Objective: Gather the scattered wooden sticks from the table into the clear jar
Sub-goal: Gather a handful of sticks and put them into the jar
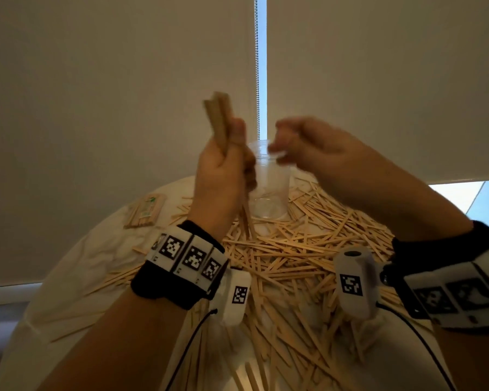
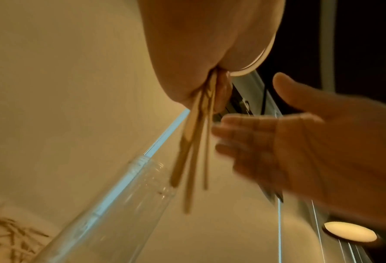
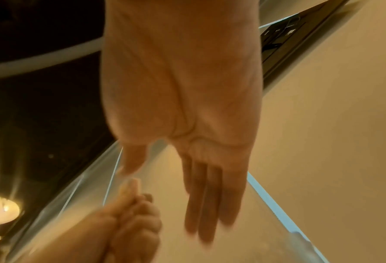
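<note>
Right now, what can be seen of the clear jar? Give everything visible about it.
The clear jar looks like thin transparent plastic, cylindrical, with a ridged rim at its open mouth. It stands upright on the round table, far side of the loose sticks piled around its base. It looks empty. The left hand holds a bundle of sticks beside the mouth; the right hand hovers open near the rim. Contact is unclear through blur.
</note>
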`<state>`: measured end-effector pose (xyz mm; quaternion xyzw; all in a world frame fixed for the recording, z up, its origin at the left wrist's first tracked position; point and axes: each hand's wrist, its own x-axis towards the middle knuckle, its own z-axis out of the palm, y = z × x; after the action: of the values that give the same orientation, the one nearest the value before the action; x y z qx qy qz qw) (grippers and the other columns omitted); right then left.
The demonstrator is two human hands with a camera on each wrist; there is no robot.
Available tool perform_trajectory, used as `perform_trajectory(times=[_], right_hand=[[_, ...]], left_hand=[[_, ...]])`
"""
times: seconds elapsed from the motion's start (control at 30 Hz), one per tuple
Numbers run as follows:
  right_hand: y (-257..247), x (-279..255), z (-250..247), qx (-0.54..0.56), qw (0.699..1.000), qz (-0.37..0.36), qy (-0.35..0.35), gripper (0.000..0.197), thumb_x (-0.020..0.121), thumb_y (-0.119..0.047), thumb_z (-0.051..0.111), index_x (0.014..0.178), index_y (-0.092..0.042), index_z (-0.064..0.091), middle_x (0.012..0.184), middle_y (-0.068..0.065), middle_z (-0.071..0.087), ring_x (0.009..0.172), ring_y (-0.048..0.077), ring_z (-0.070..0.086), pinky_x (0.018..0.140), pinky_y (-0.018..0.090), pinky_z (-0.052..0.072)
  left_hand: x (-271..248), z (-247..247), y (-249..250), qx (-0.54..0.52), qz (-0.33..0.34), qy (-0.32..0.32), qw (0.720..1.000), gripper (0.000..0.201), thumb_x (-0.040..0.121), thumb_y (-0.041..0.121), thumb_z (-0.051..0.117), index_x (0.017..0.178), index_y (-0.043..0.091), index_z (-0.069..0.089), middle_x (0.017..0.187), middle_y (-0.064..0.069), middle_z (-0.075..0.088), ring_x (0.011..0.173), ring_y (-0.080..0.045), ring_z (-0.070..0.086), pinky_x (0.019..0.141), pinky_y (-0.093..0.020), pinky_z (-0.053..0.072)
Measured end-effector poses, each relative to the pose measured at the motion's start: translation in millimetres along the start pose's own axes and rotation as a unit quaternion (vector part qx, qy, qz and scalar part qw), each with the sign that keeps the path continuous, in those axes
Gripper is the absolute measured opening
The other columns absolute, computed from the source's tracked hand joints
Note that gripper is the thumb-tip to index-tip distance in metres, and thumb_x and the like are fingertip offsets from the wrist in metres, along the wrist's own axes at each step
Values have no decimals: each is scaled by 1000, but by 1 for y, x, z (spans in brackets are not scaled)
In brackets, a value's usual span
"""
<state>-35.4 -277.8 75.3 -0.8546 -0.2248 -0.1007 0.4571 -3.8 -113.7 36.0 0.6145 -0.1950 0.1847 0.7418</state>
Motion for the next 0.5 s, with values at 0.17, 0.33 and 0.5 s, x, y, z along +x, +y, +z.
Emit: perform_trajectory(times=[0.17, 0.33, 0.5], right_hand=[[22, -2, 39, -120, 955, 117, -244, 79, 76, -57, 76, 141, -33, 38, 112, -8, 69, 94, 8, 68, 89, 39, 56], [26, 7, 57, 38, 979, 104, -171, 30, 81, -30, 78, 105, -24, 62, 78, 4, 63, 63, 15, 58, 65, 30, 55], [24, 9, 43, 15, 996, 66, -59, 8, 90, -29, 67, 90, -33, 60, 63, -6, 57, 50, 2, 52, 52, 18, 46]], left_hand=[[8, -4, 12, -171, 1, 128, 977, 37, 104, 44, 43, 77, 19, 41, 59, 4, 30, 47, -9, 25, 42, -24, 24], [3, 11, 2, -209, -52, 113, 970, 27, 105, 34, 45, 87, 14, 42, 62, 3, 37, 49, -9, 35, 47, -24, 35], [-4, 15, -11, -86, -94, 34, 991, 36, 106, 37, 40, 107, 5, 55, 81, -4, 66, 73, -17, 64, 73, -34, 55]])
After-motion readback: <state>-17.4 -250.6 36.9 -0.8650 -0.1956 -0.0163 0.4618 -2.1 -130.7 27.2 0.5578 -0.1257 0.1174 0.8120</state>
